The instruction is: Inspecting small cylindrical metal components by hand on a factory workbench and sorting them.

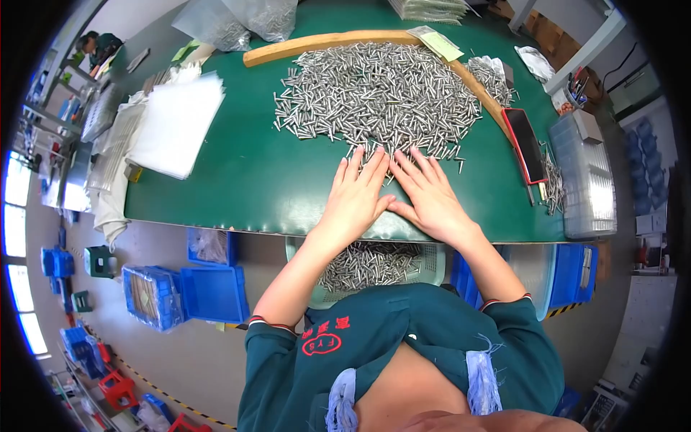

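A wide heap of small silvery metal pins (374, 90) lies spread on the green tabletop (237, 173). Both hands rest flat at the heap's near edge, thumbs almost meeting. My left hand (356, 191) has its fingers stretched out, fingertips touching the nearest pins. Beside it, my right hand (428, 194) is likewise outstretched, its fingertips on pins too. Whatever lies under the palms is hidden. Below the table edge, in front of my body, a pale green basket (436, 266) holds many more such pins.
Wooden strips (324, 45) border the heap at the back and right. A red-framed phone (525, 147) leans at right, near clear plastic trays (586, 180). White sheets (176, 126) lie at left. Bags of pins (263, 18) stand behind. Blue bins (212, 291) sit below the table.
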Tool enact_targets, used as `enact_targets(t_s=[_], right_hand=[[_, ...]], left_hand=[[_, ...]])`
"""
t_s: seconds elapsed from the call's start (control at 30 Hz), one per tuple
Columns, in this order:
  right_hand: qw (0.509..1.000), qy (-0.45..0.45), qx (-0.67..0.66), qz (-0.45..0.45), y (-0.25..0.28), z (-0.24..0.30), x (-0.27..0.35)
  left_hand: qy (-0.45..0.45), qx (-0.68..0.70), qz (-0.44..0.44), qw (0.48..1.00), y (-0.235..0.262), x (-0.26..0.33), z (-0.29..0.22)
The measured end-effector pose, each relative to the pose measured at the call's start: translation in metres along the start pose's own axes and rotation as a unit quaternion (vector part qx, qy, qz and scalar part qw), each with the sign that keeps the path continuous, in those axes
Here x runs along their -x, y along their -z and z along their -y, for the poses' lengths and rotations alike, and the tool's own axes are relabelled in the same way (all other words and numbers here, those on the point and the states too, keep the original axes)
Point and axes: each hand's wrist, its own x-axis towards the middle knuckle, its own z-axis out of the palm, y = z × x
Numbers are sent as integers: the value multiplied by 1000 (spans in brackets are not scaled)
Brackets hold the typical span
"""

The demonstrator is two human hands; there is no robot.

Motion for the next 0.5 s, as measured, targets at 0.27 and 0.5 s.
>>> enact_targets(t_s=[0.27, 0.5], right_hand=[[998, 0, -55, 0, 5, 12, 17], [973, -42, -171, -150, 6, 10, 24]], left_hand=[[62, -54, 7, 997, 13, 17, -4], [74, 100, -153, 980, 28, 16, 10]])
